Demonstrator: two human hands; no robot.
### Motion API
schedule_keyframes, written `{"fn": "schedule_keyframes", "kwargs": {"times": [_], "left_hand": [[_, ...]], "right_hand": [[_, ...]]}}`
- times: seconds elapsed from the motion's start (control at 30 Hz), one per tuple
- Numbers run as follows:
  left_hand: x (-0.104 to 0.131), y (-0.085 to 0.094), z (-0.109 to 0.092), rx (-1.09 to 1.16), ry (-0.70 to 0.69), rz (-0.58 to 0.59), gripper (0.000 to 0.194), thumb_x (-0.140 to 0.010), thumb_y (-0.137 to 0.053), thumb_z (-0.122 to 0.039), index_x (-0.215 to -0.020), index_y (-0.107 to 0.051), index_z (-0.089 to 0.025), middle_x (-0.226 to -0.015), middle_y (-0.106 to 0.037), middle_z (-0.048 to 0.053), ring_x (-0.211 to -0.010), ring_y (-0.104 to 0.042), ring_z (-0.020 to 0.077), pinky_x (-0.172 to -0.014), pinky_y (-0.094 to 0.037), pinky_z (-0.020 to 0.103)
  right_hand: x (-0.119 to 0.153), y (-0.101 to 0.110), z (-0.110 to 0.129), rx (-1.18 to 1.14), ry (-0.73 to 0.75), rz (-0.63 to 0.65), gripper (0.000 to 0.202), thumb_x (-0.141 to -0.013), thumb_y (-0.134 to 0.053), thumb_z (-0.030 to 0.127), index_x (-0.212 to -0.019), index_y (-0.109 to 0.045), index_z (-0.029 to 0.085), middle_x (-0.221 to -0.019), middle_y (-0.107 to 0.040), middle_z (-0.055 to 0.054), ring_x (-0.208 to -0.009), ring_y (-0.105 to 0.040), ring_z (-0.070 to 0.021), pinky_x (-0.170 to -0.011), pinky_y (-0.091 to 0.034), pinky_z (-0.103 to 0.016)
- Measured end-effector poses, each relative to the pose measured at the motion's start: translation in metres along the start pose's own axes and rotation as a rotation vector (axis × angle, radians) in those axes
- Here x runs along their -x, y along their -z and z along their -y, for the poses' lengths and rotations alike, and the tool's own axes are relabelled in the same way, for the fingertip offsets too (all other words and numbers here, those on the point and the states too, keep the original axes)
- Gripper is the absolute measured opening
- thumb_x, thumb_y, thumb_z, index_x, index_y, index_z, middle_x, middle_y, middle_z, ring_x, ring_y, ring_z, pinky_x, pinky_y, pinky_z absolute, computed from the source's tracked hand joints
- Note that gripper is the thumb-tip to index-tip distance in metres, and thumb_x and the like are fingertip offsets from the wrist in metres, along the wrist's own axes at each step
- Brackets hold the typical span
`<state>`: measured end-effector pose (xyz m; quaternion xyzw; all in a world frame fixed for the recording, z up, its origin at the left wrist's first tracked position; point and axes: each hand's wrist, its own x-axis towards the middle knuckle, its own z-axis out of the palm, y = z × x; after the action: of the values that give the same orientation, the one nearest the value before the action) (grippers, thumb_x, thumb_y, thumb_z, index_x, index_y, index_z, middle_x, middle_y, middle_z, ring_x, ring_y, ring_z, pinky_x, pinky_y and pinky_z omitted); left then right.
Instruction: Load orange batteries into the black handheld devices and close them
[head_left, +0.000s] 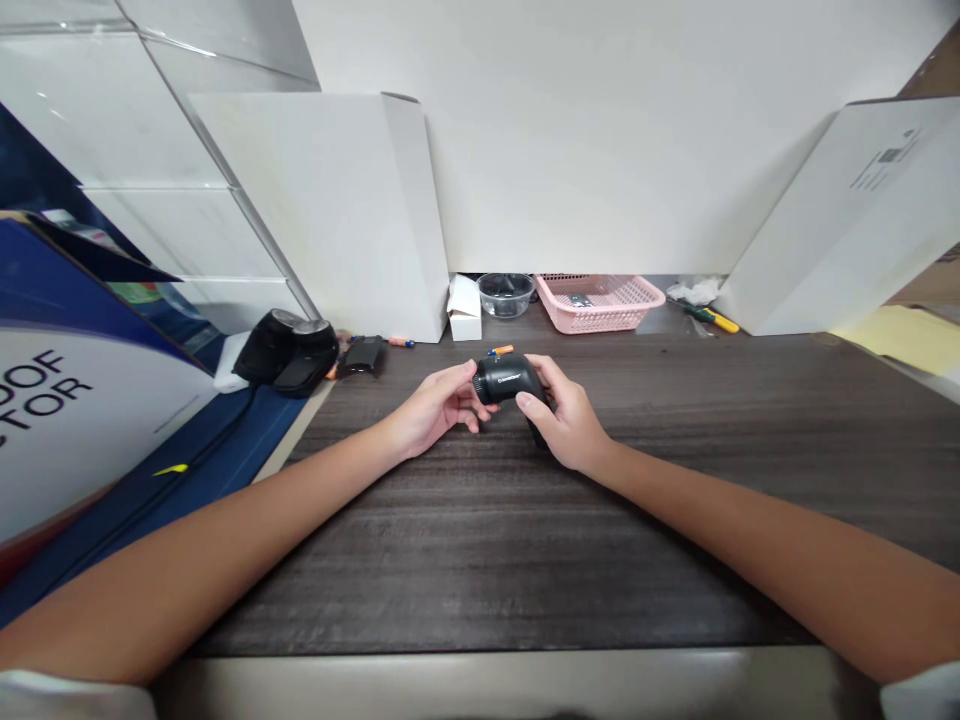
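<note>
A black pistol-shaped handheld tool (506,380) with white lettering and a ridged collar is held above the dark wooden table (480,560), its collar pointing left. My right hand (570,415) wraps round its bent rear and handle, with the thumb on the near side. At the ridged collar, my left hand (442,405) has its thumb on the end, and its other fingers are curled below. The palm sides and the lower handle are partly hidden. Just behind the tool lies a small orange and blue piece (500,350).
Along the back stand a small white box (464,308), a clear round bowl (506,295) and a pink basket (596,318). A yellow-and-green handled tool (720,320) lies to the right. At left are a black two-headed device (289,350) and a black piece (364,355). White panels (585,130) rise behind.
</note>
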<state>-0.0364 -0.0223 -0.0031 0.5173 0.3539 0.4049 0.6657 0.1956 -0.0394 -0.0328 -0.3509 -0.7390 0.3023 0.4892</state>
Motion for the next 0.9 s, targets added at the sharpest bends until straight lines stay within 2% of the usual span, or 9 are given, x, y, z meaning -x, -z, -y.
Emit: {"fn": "schedule_keyframes", "kwargs": {"times": [0.2,0.33,0.53,0.67,0.8,0.9], "left_hand": [[0.000,0.001,-0.001,-0.040,0.013,-0.011,0.061,-0.085,-0.079,-0.073,-0.092,-0.074,-0.013,-0.080,-0.078,0.010,-0.065,-0.071,0.0169,-0.052,-0.057,0.023],[0.001,0.001,-0.005,-0.051,0.076,-0.018,0.062,-0.089,-0.075,-0.074,-0.094,-0.074,-0.012,-0.081,-0.079,0.012,-0.067,-0.072,0.0176,-0.051,-0.056,0.023],[0.007,-0.008,-0.011,-0.054,0.139,-0.073,0.063,-0.091,-0.070,-0.077,-0.099,-0.072,-0.014,-0.086,-0.079,0.012,-0.071,-0.073,0.0173,-0.051,-0.053,0.020],[0.013,-0.016,-0.013,-0.150,0.037,-0.115,0.062,-0.090,-0.072,-0.075,-0.099,-0.072,-0.013,-0.090,-0.078,0.012,-0.076,-0.073,0.0190,-0.051,-0.054,0.022],[0.014,-0.017,-0.013,-0.245,-0.092,-0.153,0.054,-0.086,-0.084,-0.064,-0.106,-0.071,-0.015,-0.092,-0.075,0.008,-0.080,-0.073,0.0202,-0.050,-0.054,0.023],[0.013,-0.013,-0.011,-0.355,-0.221,-0.161,0.058,-0.081,-0.092,-0.052,-0.122,-0.070,-0.018,-0.109,-0.079,0.010,-0.091,-0.073,0.0216,-0.058,-0.057,0.024]], "right_hand": [[-0.001,0.000,0.000,0.011,-0.018,0.002,0.043,-0.104,-0.065,0.047,-0.142,-0.060,0.030,-0.126,-0.078,-0.004,-0.111,-0.074,-0.0280,-0.095,-0.056,-0.043],[-0.002,0.001,0.001,0.027,-0.017,0.002,0.043,-0.103,-0.065,0.046,-0.143,-0.060,0.030,-0.125,-0.078,-0.004,-0.108,-0.074,-0.0267,-0.093,-0.056,-0.042],[-0.002,0.001,0.000,0.006,-0.018,-0.003,0.043,-0.104,-0.064,0.047,-0.142,-0.060,0.029,-0.127,-0.077,-0.005,-0.111,-0.074,-0.0281,-0.096,-0.056,-0.044],[-0.002,0.002,-0.002,-0.006,0.008,-0.003,0.042,-0.104,-0.063,0.049,-0.141,-0.059,0.030,-0.130,-0.075,-0.006,-0.114,-0.072,-0.0291,-0.099,-0.055,-0.046],[-0.003,0.002,-0.006,-0.018,-0.021,-0.007,0.042,-0.105,-0.062,0.051,-0.141,-0.059,0.029,-0.118,-0.076,-0.005,-0.098,-0.071,-0.0256,-0.091,-0.055,-0.043],[-0.005,0.002,-0.009,-0.058,-0.075,-0.012,0.042,-0.105,-0.061,0.053,-0.139,-0.061,0.028,-0.109,-0.075,-0.003,-0.089,-0.068,-0.0226,-0.083,-0.053,-0.039]]}}
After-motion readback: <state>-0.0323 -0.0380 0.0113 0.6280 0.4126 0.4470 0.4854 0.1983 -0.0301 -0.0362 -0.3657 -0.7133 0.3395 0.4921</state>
